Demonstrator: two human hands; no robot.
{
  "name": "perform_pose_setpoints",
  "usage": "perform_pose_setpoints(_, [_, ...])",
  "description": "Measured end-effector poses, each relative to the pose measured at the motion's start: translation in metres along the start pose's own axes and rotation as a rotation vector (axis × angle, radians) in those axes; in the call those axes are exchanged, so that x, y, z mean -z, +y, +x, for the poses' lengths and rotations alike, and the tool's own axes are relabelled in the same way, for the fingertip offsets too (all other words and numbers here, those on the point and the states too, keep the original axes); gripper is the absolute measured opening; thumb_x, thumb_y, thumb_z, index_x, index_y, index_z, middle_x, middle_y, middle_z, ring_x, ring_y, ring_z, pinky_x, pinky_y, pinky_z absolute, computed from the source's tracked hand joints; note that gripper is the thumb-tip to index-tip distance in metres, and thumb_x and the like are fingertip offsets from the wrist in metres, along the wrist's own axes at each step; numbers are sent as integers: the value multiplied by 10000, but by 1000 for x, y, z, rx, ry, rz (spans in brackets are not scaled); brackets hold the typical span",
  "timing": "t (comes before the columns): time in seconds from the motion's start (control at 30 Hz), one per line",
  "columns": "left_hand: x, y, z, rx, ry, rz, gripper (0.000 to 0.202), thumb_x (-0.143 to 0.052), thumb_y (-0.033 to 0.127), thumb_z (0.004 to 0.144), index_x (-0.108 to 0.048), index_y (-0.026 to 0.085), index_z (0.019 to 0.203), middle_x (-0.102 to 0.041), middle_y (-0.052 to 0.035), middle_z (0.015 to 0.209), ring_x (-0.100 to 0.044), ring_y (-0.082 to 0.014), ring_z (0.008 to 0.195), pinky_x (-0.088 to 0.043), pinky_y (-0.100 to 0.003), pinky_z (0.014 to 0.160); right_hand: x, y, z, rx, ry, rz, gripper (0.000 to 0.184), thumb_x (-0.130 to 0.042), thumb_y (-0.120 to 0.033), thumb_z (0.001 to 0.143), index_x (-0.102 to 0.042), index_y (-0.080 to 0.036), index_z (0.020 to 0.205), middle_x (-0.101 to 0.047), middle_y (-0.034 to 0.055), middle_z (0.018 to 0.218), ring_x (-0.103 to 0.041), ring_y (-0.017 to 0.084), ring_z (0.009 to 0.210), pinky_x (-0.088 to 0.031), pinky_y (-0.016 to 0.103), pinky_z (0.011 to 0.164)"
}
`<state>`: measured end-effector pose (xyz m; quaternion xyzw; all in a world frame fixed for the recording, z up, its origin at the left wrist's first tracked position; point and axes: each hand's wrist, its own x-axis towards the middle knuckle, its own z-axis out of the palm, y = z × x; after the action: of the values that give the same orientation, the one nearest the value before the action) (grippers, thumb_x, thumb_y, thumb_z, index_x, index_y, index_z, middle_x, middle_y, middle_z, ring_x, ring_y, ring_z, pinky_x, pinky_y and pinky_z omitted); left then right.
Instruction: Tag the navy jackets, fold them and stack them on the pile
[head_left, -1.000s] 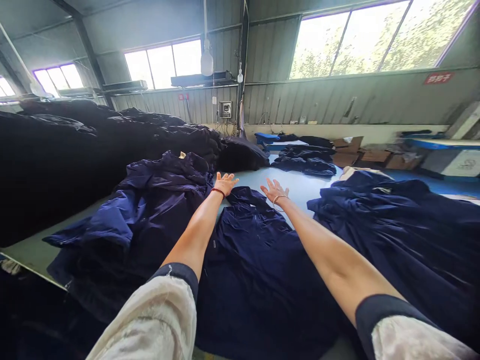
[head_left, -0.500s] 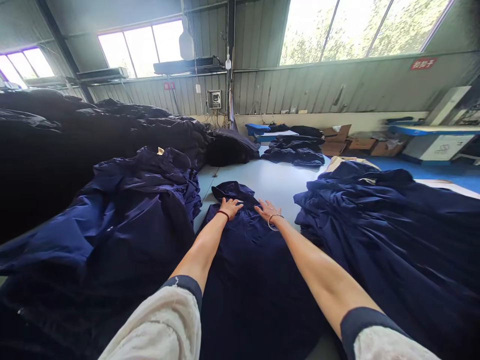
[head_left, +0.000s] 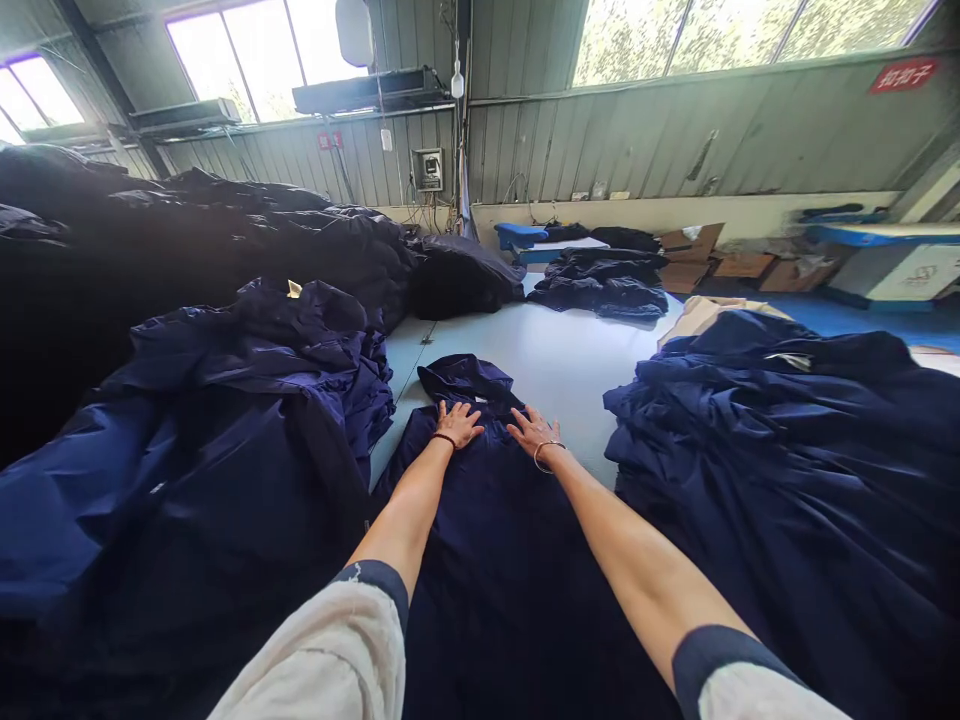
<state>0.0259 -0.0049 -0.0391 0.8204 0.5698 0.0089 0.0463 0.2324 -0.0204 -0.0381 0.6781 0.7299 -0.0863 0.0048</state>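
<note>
A navy garment lies spread lengthwise on the pale blue-grey table, its collar folded at the far end. My left hand rests flat on it just below the collar, fingers spread and gripping nothing. My right hand lies flat beside it on the same cloth, also with spread fingers. Both palms face down. Heaped navy garments rise to the left of my left arm, and another heap lies to the right of my right arm.
A large dark pile of cloth fills the back left. Farther along the table lies a smaller navy pile. Cardboard boxes and a blue bench stand near the corrugated wall.
My hands have moved from the table beyond the garment onto its upper part, just below the collar. The garment now lies straighter, with its collar drawn out flat. The view has tilted slightly.
</note>
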Motion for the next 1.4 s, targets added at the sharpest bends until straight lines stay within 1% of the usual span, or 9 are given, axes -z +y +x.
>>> perform_pose_setpoints(0.23, [-19, 0, 8, 44, -7, -51, 556, -315, 508, 991, -335, 326, 1516, -277, -73, 1617, -180, -291, 1500, -138, -707, 1139, -27, 17, 0, -35, 21, -32, 546, -232, -508, 1012, -257, -393, 1545, -95, -18, 1657, -104, 235, 1516, -140, 635, 1163])
perform_pose_setpoints(0.4, [-24, 2, 6, 27, 0, -57, 549, -281, 508, 998, -321, 352, 1523, -260, -58, 1625, -154, -286, 1509, -180, -695, 1137, -31, 18, -7, -80, 62, 17, 530, -246, -489, 1009, -308, -389, 1526, -141, -24, 1650, -136, 230, 1508, -137, 643, 1162])
perform_pose_setpoints(0.57, [-28, 7, -2, -14, -5, -56, 533, -269, 518, 1002, -327, 387, 1515, -255, -45, 1627, -155, -278, 1509, -172, -681, 1144, -31, 18, -20, -122, 132, 87, 478, -347, -426, 986, -442, -342, 1447, -274, 20, 1610, -264, 247, 1460, -119, 659, 1156])
perform_pose_setpoints(0.7, [-30, 14, -10, -61, 10, -48, 514, -288, 518, 1002, -345, 404, 1500, -271, -39, 1620, -169, -281, 1503, -191, -681, 1138, -29, 17, -29, -147, 264, 127, 361, -441, -370, 936, -617, -270, 1235, -493, 79, 1446, -431, 280, 1330, -90, 669, 1146])
perform_pose_setpoints(0.87, [-21, 19, -13, -89, 73, -4, 441, -423, 516, 974, -512, 391, 1387, -408, -50, 1536, -319, -291, 1427, -146, -686, 1146, -21, 9, -21, -85, 436, 123, 267, -461, -333, 941, -684, -201, 1001, -579, 123, 1315, -465, 288, 1276, -74, 659, 1150])
perform_pose_setpoints(0.97, [-10, 20, -6, -125, 107, 16, 395, -523, 526, 930, -622, 335, 1262, -459, -52, 1491, -391, -289, 1365, -220, -638, 1145, -20, -1, -4, 57, 444, 152, 240, -472, -248, 940, -678, -209, 1056, -586, 103, 1326, -497, 259, 1258, -163, 587, 1170])
perform_pose_setpoints(1.1, [-3, 21, 11, -139, 124, 1, 313, -482, 442, 967, -669, 261, 1142, -486, -43, 1461, -495, -259, 1263, -403, -478, 1067, -26, -14, 23, 206, 372, 187, 327, -443, -181, 940, -650, -182, 1193, -568, 115, 1366, -500, 236, 1276, -287, 459, 1157])
perform_pose_setpoints(1.23, [-11, 21, 23, -29, 141, -36, 310, -498, 326, 968, -576, 237, 1254, -579, -65, 1346, -568, -227, 1141, -464, -384, 974, -39, -15, 39, 152, 299, 173, 473, -412, -164, 922, -543, -159, 1376, -499, 117, 1451, -417, 231, 1364, -318, 393, 1147])
perform_pose_setpoints(1.4, [-32, 24, 22, 47, 222, -43, 430, -495, 304, 966, -459, 250, 1392, -531, -75, 1420, -516, -252, 1198, -432, -400, 992, -55, -6, 38, 150, 332, 198, 585, -379, -201, 906, -430, -163, 1487, -509, 113, 1434, -361, 252, 1388, -276, 430, 1177])
